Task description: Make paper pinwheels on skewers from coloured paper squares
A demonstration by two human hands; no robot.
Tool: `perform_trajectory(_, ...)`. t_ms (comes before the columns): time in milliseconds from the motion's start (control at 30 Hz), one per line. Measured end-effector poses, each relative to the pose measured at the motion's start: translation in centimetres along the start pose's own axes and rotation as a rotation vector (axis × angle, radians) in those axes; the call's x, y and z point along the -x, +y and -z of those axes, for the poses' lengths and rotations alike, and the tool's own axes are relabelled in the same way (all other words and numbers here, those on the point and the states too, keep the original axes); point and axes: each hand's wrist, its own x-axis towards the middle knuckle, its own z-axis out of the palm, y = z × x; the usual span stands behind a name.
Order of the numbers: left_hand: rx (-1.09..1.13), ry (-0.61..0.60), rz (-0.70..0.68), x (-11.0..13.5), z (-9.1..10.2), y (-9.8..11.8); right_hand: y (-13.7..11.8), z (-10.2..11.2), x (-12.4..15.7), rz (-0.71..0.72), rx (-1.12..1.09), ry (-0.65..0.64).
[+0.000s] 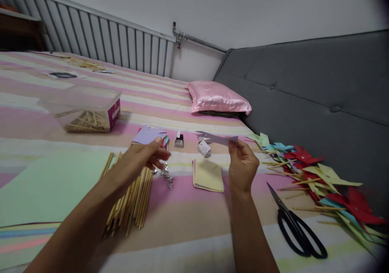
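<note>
My right hand (242,164) pinches a cut lilac paper piece (217,138) and holds it up above the bed. My left hand (140,158) hovers over a bundle of wooden sticks (131,200), fingers curled near a stack of coloured paper squares with a lilac one on top (148,135). A small pile of silver pins (166,175) lies just right of the left fingertips. Yellow paper squares (208,175) lie below the right hand.
Black scissors (296,224) lie at the right front. Several finished paper pinwheels (322,179) are heaped along the grey headboard. A clear plastic box of sticks (86,112), a small bottle (179,140), a tape roll (204,148), green paper sheets (51,183) and a pink pillow (217,97) rest on the striped bed.
</note>
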Motion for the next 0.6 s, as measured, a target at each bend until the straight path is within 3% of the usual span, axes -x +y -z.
perform_trajectory(100,0.018,-0.185,0.052,0.2,-1.3,-0.7,-0.6,-0.3,0.5,0.003,-0.154,-0.085)
perform_trajectory(233,0.401,-0.41,0.284,0.2,-2.6,-0.4,-1.3,-0.3,0.9,0.052,-0.273,-0.362)
perform_trajectory(300,0.586,-0.412,0.326,0.2,-2.6,0.2,-1.6,-0.3,1.2,0.077,-0.257,-0.515)
perform_trajectory(400,0.671,-0.296,0.335,0.5,-2.2,0.9,-1.9,-0.4,1.5,0.103,-0.198,-0.668)
perform_trajectory(600,0.507,-0.284,0.241,0.9,-1.8,0.4,-2.3,-0.7,1.9,0.055,-0.227,-0.745)
